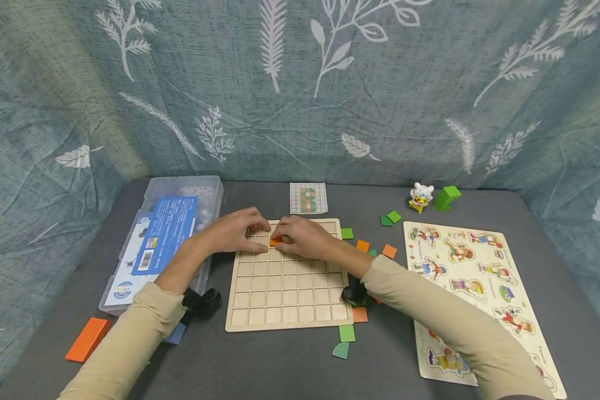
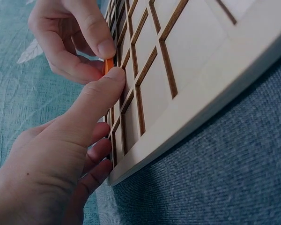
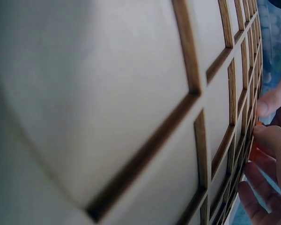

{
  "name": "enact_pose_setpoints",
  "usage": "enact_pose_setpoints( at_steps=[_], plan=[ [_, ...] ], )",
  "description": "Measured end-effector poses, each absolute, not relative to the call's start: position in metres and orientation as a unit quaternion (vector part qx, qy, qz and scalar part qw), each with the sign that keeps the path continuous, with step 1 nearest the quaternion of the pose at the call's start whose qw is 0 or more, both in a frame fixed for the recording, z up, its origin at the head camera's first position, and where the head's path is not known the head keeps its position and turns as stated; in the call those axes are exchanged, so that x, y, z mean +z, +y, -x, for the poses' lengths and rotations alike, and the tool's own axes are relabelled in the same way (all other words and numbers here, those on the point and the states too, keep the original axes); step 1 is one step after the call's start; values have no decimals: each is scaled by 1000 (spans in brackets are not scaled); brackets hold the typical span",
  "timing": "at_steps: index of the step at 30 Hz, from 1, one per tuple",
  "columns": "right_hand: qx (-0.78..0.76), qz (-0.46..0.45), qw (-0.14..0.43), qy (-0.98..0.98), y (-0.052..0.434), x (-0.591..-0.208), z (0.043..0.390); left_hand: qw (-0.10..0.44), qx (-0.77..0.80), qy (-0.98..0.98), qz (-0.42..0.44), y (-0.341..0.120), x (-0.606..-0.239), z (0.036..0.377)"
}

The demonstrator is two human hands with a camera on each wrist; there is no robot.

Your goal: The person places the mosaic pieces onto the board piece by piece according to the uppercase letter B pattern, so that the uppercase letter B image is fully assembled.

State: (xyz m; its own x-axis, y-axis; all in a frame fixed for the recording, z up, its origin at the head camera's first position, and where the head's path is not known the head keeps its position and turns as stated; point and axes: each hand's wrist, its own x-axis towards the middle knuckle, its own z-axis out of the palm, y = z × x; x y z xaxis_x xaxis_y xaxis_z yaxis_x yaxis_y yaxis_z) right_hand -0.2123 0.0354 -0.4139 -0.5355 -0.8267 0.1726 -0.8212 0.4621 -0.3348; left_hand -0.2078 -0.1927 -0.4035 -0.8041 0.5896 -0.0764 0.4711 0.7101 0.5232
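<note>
Soft, even light falls from above, with only faint shadows under the sleeves. The head view is sharp but bows outward at its edges. In the right wrist view the wooden grid board [image 3: 107, 93] sits blurred, too close to focus, its left side dim.

Orange tile [image 1: 275, 241] mostly under hands

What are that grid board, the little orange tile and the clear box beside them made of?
The grid board looks like pale unfinished wood: matt, with dark, seemingly burnt-edged grid lines in the wrist views. The orange tile, pinched by both hands, seems to be painted wood or plastic; too little shows to tell. The clear box looks like translucent plastic, with a blue printed label on its lid.
</note>
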Motion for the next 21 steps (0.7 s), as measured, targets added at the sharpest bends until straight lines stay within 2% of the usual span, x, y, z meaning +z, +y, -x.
enact_pose_setpoints(
  at_steps=[6,21],
  plan=[
    [-179,485,-10,856,34,-416,213,118,251,917,-288,-192,-404,208],
    [-183,482,0,857,35,-419,214,115,254,915,-292,-193,-408,209]
  ],
)
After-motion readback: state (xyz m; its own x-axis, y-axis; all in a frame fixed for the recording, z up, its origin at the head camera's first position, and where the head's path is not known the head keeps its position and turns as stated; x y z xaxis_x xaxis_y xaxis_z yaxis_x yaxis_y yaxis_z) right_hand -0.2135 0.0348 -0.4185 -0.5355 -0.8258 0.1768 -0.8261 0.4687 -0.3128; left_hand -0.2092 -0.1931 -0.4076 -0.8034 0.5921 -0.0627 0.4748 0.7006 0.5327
